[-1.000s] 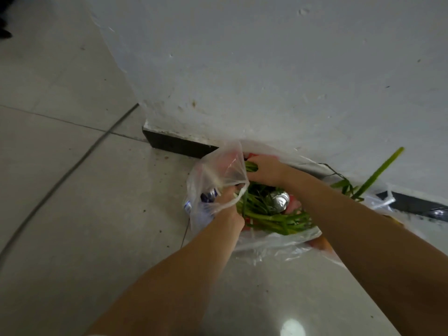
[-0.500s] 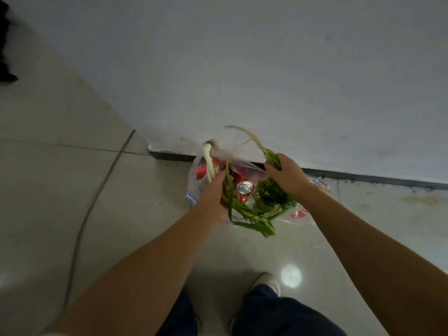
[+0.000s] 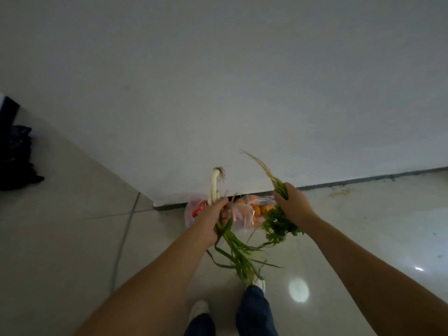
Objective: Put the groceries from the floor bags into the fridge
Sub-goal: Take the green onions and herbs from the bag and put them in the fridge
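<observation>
Both bunches are now lifted clear of the plastic bag (image 3: 244,213), which stays on the floor by the wall. Left hand (image 3: 213,220) grips the scallions (image 3: 234,248), right hand (image 3: 292,206) grips the cilantro (image 3: 278,224) (roots up, leaves dangling), probably held apart to avoid tangling before the fridge.

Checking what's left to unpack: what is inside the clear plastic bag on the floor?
Inside the plastic bag: orange fruits and something red. The left hand covers its middle; anything deeper is hidden.
</observation>
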`<control>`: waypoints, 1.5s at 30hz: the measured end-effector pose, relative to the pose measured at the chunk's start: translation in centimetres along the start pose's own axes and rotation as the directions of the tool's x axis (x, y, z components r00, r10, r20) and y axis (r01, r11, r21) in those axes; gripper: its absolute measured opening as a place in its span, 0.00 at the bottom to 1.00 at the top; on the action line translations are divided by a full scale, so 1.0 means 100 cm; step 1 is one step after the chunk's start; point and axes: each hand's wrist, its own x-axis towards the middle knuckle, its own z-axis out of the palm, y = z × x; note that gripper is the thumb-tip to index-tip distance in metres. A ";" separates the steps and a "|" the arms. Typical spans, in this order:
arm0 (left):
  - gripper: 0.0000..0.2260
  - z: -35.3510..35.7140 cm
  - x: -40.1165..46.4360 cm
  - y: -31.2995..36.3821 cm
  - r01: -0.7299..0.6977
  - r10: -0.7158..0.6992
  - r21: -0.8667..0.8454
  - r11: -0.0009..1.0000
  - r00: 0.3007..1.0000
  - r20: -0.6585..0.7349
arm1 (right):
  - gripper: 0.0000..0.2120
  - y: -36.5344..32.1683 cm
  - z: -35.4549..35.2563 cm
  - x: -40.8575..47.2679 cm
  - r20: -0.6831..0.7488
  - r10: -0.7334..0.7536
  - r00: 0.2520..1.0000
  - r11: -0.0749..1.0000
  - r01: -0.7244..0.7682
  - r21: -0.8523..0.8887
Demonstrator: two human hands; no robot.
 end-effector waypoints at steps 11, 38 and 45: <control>0.12 0.120 -0.189 -0.012 -0.424 0.104 0.571 0.704 0.856 0.507 | 0.08 0.009 -0.119 -0.224 -0.450 0.162 0.878 0.966 -0.048 0.253; 0.09 0.408 -0.624 -0.678 -0.937 -0.570 0.063 0.345 -0.156 0.806 | 0.08 0.415 -0.255 -0.920 -0.827 0.560 -0.049 0.780 -0.305 0.546; 0.09 0.517 -0.640 -0.814 -0.933 -0.603 0.085 0.349 -0.154 0.783 | 0.07 0.535 -0.351 -0.975 -0.839 0.527 -0.137 0.773 -0.333 0.540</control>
